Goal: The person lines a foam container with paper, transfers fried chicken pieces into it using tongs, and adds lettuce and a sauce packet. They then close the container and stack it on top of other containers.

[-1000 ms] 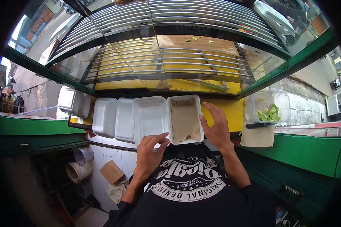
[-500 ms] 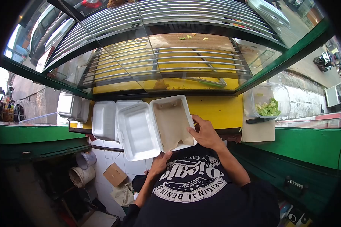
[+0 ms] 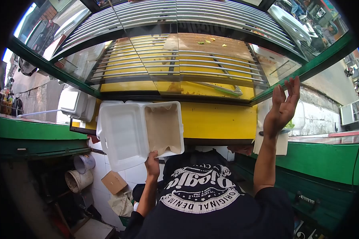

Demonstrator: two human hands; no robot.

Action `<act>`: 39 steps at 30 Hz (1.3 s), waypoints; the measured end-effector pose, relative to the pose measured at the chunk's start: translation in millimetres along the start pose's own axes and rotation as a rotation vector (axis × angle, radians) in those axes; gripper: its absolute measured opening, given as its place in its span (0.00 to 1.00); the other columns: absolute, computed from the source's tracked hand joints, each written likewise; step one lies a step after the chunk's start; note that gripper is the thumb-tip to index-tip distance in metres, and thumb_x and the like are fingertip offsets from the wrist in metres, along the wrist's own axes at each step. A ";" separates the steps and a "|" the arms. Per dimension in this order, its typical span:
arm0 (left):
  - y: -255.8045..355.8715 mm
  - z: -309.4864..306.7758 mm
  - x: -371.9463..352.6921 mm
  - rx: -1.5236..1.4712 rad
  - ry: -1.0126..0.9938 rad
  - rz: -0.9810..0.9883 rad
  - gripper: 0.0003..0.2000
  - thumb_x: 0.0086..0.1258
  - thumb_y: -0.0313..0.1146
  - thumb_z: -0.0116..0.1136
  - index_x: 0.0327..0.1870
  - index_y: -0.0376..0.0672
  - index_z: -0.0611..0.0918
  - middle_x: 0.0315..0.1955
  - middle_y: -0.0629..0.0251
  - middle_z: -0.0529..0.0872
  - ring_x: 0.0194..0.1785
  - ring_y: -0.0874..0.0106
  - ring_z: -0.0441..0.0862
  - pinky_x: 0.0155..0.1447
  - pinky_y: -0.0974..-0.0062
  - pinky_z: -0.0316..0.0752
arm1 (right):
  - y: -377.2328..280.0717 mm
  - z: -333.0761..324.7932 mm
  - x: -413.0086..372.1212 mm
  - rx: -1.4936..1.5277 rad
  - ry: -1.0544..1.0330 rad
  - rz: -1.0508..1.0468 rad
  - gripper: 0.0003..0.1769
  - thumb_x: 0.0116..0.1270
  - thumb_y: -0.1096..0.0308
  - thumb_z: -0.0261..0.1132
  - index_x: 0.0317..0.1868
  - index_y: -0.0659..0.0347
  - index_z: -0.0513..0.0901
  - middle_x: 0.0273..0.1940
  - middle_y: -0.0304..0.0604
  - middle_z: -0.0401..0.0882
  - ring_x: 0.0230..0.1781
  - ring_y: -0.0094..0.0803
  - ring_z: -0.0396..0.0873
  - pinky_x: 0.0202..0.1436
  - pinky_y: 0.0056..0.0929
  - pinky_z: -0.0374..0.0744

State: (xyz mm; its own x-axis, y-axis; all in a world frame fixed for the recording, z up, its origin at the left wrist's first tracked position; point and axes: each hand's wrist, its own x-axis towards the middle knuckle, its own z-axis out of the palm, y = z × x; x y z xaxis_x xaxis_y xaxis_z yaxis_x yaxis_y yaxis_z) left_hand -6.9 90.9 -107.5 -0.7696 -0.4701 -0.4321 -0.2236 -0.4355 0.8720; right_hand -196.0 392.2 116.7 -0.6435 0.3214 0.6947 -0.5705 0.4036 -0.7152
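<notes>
A white foam takeout box (image 3: 125, 131) is spread open in front of me, over the near edge of the yellow counter. Brown paper (image 3: 161, 127) lines its right half. My left hand (image 3: 152, 164) grips the box by its lower edge near the hinge, thumb on top. Off to the right, my right hand (image 3: 282, 109) is raised with fingers stretched and nothing in them. Behind that hand sits a clear plastic tub (image 3: 300, 115), mostly hidden, with some green lettuce (image 3: 290, 124) showing.
Closed foam boxes (image 3: 75, 104) are stacked at the left. Ahead rises a glass display case with metal racks (image 3: 211, 71), its green frame (image 3: 307, 65) slanting near my right hand. Tongs (image 3: 223, 89) lie inside. A tan board (image 3: 274, 145) sits below the tub on the yellow counter (image 3: 219, 119).
My right hand has let go of the box's right side and swung up and right toward the tub. The box, still in my left hand, has moved left in view.
</notes>
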 end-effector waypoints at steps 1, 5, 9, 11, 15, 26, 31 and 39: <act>9.2 4.7 -1.1 -0.006 0.001 0.004 0.13 0.66 0.27 0.47 0.49 0.29 0.74 0.52 0.53 0.76 0.55 0.66 0.75 0.61 0.65 0.71 | -2.1 2.1 4.1 -0.010 0.024 -0.013 0.31 0.67 0.72 0.61 0.68 0.66 0.62 0.59 0.48 0.66 0.62 0.32 0.66 0.64 0.31 0.67; 27.0 14.3 -1.8 -0.249 -0.038 0.002 0.19 0.63 0.26 0.44 0.56 0.29 0.71 0.53 0.54 0.77 0.60 0.62 0.72 0.67 0.64 0.63 | -8.4 15.9 2.7 0.021 -0.027 -0.055 0.27 0.68 0.72 0.59 0.67 0.65 0.65 0.60 0.46 0.68 0.61 0.30 0.65 0.65 0.29 0.66; 23.5 8.5 -4.1 -0.358 -0.183 0.015 0.18 0.64 0.26 0.46 0.55 0.31 0.72 0.51 0.55 0.77 0.58 0.64 0.74 0.65 0.66 0.64 | -22.7 29.3 2.5 0.215 0.053 0.068 0.28 0.65 0.70 0.58 0.65 0.71 0.64 0.56 0.50 0.67 0.59 0.32 0.66 0.64 0.30 0.66; 21.5 5.5 -6.7 -0.406 -0.218 0.033 0.17 0.64 0.26 0.46 0.54 0.32 0.73 0.50 0.56 0.78 0.55 0.64 0.75 0.63 0.67 0.67 | -29.6 36.5 -0.6 0.191 0.051 0.054 0.29 0.64 0.70 0.57 0.64 0.73 0.64 0.55 0.52 0.68 0.58 0.31 0.67 0.63 0.29 0.65; 19.8 4.4 -3.6 -0.398 -0.305 0.012 0.19 0.63 0.25 0.47 0.57 0.34 0.71 0.51 0.56 0.78 0.57 0.63 0.75 0.63 0.66 0.67 | -40.5 51.2 -8.5 0.256 -0.048 0.070 0.29 0.63 0.70 0.58 0.64 0.74 0.64 0.56 0.51 0.67 0.58 0.32 0.67 0.63 0.30 0.65; 33.9 10.1 -7.7 -0.382 -0.304 0.023 0.12 0.65 0.30 0.46 0.44 0.32 0.76 0.45 0.56 0.79 0.53 0.64 0.74 0.60 0.66 0.64 | -70.6 115.6 -33.5 0.177 -0.432 -0.200 0.32 0.58 0.71 0.64 0.63 0.70 0.67 0.54 0.58 0.69 0.56 0.46 0.71 0.58 0.37 0.71; 21.5 2.6 -5.8 -0.462 -0.311 0.061 0.09 0.67 0.29 0.46 0.30 0.36 0.78 0.33 0.59 0.82 0.43 0.66 0.77 0.53 0.67 0.68 | -85.9 137.5 -41.7 0.231 -0.509 -0.192 0.33 0.57 0.71 0.64 0.63 0.71 0.66 0.56 0.62 0.68 0.56 0.52 0.72 0.58 0.40 0.72; 40.0 27.4 -16.3 -0.413 -0.424 0.021 0.24 0.66 0.35 0.46 0.61 0.33 0.69 0.57 0.56 0.76 0.62 0.62 0.71 0.67 0.64 0.61 | -84.9 159.3 -49.3 0.329 -0.597 -0.236 0.32 0.62 0.69 0.61 0.66 0.70 0.62 0.60 0.64 0.67 0.57 0.57 0.72 0.60 0.45 0.71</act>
State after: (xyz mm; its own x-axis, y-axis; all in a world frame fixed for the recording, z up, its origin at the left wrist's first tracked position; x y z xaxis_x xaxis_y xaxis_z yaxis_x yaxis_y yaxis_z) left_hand -19.6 102.1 -59.3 -0.9623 -0.1708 -0.2119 -0.0201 -0.7319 0.6811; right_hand -197.1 205.6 131.0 -0.5996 -0.3034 0.7405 -0.7923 0.0952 -0.6026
